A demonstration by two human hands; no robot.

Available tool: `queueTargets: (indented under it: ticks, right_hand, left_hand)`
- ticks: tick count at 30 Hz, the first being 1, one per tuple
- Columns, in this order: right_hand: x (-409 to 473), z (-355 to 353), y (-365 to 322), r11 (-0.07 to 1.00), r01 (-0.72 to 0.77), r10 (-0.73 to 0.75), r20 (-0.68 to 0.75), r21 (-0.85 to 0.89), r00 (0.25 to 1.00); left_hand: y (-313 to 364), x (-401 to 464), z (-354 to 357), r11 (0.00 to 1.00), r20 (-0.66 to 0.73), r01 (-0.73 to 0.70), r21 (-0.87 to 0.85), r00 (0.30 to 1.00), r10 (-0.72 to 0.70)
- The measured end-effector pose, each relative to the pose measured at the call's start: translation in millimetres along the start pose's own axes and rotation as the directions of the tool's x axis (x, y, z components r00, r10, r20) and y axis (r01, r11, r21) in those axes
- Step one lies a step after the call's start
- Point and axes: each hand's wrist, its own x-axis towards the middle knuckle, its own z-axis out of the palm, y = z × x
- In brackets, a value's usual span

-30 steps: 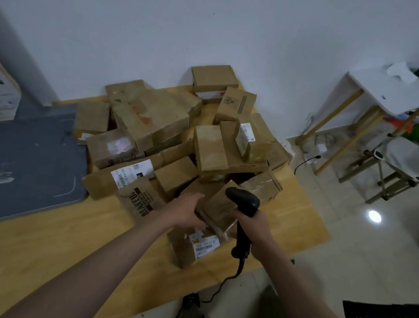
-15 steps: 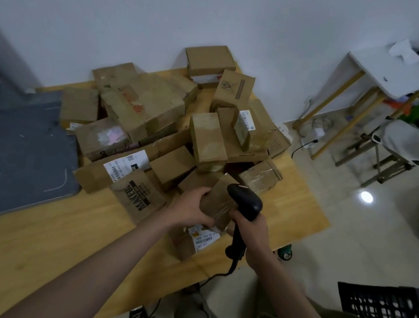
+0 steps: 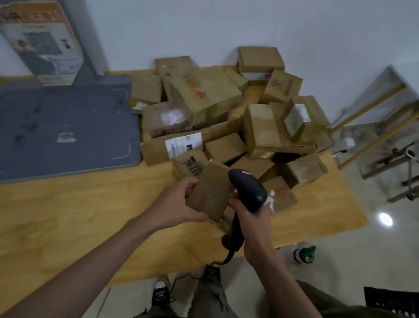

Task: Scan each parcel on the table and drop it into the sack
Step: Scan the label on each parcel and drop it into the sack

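The left hand (image 3: 179, 204) holds one small brown cardboard parcel (image 3: 212, 191); the right hand (image 3: 253, 219) grips the black scanner (image 3: 248, 191); a big pile of brown boxes (image 3: 225, 118) waits on the wooden counter (image 3: 46, 217); no sack shows.

Both bare arms are stretched forward and down. The left hand (image 3: 178, 203) is held up with its fingers curled round the side of a small brown parcel (image 3: 211, 194), and the thumb is laid along the near edge. The right hand (image 3: 251, 218) is wrapped tight round the handle of a black scanner (image 3: 247, 191).
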Motion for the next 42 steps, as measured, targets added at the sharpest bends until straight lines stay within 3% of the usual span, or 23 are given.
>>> queueTargets:
  ticks: [8,15,21,24,27,35,42]
  right_hand:
    - [-16.1,76.1,28.7,0.986,-0.125,0.147,0.235,-0.107,0.961]
    - [-19.8,110.3,48.1,0.972,-0.182,0.219,0.303,-0.146,0.927]
    - [-26.6,123.5,44.5,0.968,-0.078,0.160,0.348,-0.240,0.924]
    - [-25.7,122.0,31.4,0.979,-0.072,0.143,0.399,-0.188,0.906]
    - [-23.0,117.1,18.6,0.991,-0.063,0.102,0.363,-0.118,0.926]
    - [-32.3,118.0,-18.0,0.997,-0.071,0.061,0.469,0.004,0.881]
    - [-53.6,132.4,-46.5,0.996,0.060,-0.086,0.484,0.069,0.871]
  left_hand:
    - [-66.5,-57.6,-43.2,0.989,-0.141,0.151,-0.003,0.979,-0.150]
    - [-110.9,-62.2,-34.5,0.965,-0.152,0.261,0.033,0.955,-0.253]
    - [-108.7,-56.4,-28.3,0.934,-0.277,0.355,0.033,0.901,-0.333]
    - [-105.4,-57.0,-39.0,0.945,-0.312,0.327,0.013,0.899,-0.307]
    - [-98.6,-61.6,-56.8,0.965,-0.326,0.257,-0.040,0.910,-0.256]
    - [-67.0,-83.1,-92.7,0.930,-0.263,0.076,-0.360,0.948,-0.180]
    - [-30.7,-90.3,-122.1,0.973,-0.411,0.021,-0.230,0.904,-0.117]
